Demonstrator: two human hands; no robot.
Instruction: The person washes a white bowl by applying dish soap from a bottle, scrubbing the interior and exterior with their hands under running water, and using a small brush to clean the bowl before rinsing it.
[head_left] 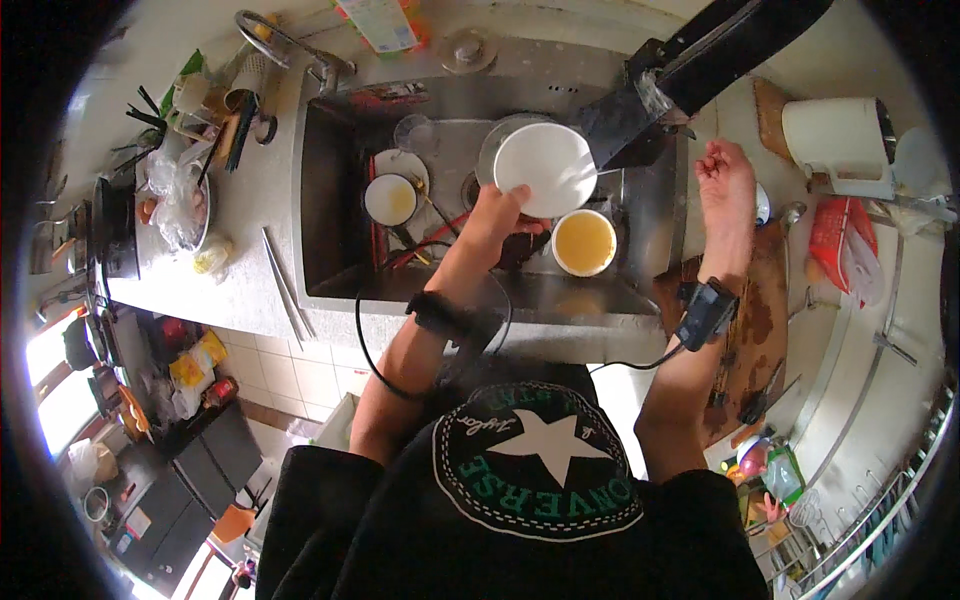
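My left hand (487, 225) grips the rim of a white bowl (545, 168), thumb on its near edge, holding it tilted over the sink (320, 230). A large black tap-like fixture (640, 110) reaches in from the upper right, close to the bowl's right side. Just below sits a white bowl of yellowish liquid (584, 243). My right hand (725, 178) is raised right of the sink, palm up, fingers loosely bent, with nothing visible in them. Left in the basin, a small white bowl (390, 200) stands near a white plate (402, 163) with chopsticks or thin utensils by it.
A metal tap (325, 72) rises at the back left corner. Long metal chopsticks or tongs (285, 280) lie on the left counter near plastic bags (175, 195). On the right are a wooden board (765, 320), a white kettle-like appliance (838, 145) and a red basket (840, 240).
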